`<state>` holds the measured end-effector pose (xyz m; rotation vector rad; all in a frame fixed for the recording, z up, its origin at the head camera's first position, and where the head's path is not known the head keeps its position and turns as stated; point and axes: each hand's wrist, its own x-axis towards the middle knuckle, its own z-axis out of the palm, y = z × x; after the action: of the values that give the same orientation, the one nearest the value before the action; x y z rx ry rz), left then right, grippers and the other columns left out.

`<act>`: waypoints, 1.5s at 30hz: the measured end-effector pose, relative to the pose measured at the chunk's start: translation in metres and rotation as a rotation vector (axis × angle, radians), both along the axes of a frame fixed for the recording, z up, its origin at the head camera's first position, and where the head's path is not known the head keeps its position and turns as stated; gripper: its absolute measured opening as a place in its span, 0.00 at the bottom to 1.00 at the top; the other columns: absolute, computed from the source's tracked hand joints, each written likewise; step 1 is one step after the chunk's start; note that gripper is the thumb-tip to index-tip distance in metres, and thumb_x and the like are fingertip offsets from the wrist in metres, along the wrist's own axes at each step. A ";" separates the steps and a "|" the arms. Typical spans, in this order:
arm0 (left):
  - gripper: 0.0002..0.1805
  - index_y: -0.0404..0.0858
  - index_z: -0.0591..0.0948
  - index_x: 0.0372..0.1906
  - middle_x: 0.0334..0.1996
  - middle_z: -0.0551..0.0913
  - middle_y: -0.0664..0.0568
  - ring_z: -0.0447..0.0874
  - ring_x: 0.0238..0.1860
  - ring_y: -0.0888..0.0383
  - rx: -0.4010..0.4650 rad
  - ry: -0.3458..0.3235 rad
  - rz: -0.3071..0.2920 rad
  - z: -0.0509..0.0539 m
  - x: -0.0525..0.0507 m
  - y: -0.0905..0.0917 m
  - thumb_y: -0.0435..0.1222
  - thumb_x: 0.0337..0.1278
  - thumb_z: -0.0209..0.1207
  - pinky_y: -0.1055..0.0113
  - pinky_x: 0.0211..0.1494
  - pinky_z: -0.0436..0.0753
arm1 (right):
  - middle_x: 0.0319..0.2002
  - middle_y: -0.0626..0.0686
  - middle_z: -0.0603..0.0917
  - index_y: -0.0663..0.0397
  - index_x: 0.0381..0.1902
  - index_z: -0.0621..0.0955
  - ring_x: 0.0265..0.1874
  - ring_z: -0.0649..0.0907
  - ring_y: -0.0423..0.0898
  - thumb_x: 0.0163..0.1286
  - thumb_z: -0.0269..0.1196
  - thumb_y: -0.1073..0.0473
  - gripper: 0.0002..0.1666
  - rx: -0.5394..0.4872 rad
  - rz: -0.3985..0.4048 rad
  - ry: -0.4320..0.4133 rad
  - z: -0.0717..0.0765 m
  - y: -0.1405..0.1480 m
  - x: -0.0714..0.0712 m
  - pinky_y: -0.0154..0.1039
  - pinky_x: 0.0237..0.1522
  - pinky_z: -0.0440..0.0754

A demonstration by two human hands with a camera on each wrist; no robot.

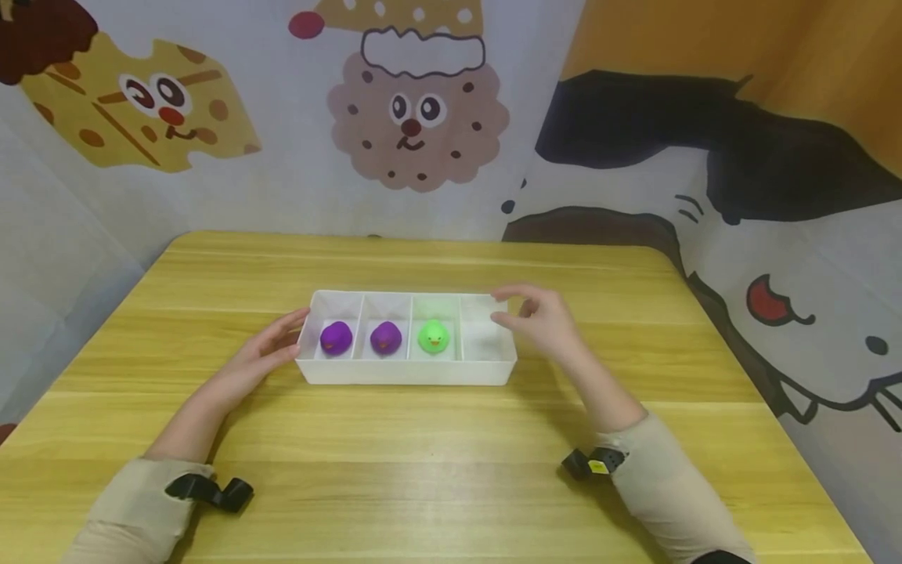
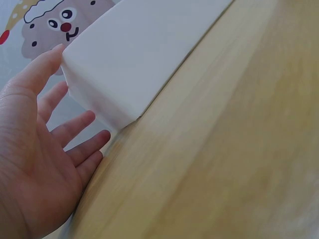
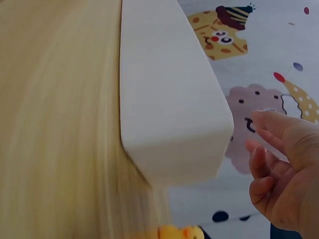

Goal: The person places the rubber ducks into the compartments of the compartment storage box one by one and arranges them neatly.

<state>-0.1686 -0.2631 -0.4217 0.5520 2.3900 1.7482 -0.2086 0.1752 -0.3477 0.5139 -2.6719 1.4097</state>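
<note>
A long white four-part box [image 1: 405, 372] stands on the table. From left to right it holds a purple toy duck [image 1: 336, 338], a second purple duck [image 1: 386, 338] and a green duck [image 1: 433, 337]; the rightmost compartment is bare. My left hand [image 1: 257, 359] touches the box's left end, fingers spread and mostly straight, as the left wrist view shows. Above the right end hovers my right hand [image 1: 539, 317], thumb and forefinger apart, other fingers loosely bent, nothing held. At the bottom of the right wrist view, part of a yellow toy [image 3: 180, 233] shows.
The wood-grain table [image 1: 430, 462] extends around the box. Behind it hangs a white cloth with cartoon prints, including a cookie face [image 1: 420, 125]. Black straps with small cameras [image 1: 211, 492] are on both wrists.
</note>
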 end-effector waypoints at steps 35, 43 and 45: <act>0.31 0.42 0.54 0.75 0.72 0.55 0.36 0.59 0.65 0.38 -0.022 -0.011 0.009 0.001 -0.001 0.000 0.34 0.71 0.48 0.73 0.56 0.68 | 0.54 0.52 0.80 0.54 0.56 0.80 0.24 0.75 0.46 0.62 0.69 0.52 0.26 0.047 -0.136 -0.096 -0.034 0.078 -0.026 0.34 0.22 0.72; 0.31 0.40 0.54 0.75 0.72 0.55 0.37 0.59 0.66 0.37 -0.025 -0.015 0.010 0.001 0.000 0.000 0.35 0.72 0.48 0.72 0.56 0.67 | 0.56 0.55 0.79 0.55 0.58 0.78 0.42 0.76 0.52 0.62 0.68 0.54 0.27 0.051 -0.105 -0.132 -0.042 0.080 -0.032 0.42 0.40 0.74; 0.31 0.41 0.54 0.75 0.72 0.55 0.37 0.59 0.66 0.37 -0.027 -0.016 0.012 0.002 0.000 0.000 0.35 0.72 0.48 0.72 0.56 0.67 | 0.55 0.55 0.79 0.55 0.57 0.79 0.45 0.76 0.52 0.63 0.68 0.54 0.26 0.053 -0.100 -0.130 -0.044 0.081 -0.034 0.43 0.43 0.73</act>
<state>-0.1682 -0.2632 -0.4202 0.5202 2.4075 1.7151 -0.2423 0.2560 -0.3918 0.2976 -2.7984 1.3940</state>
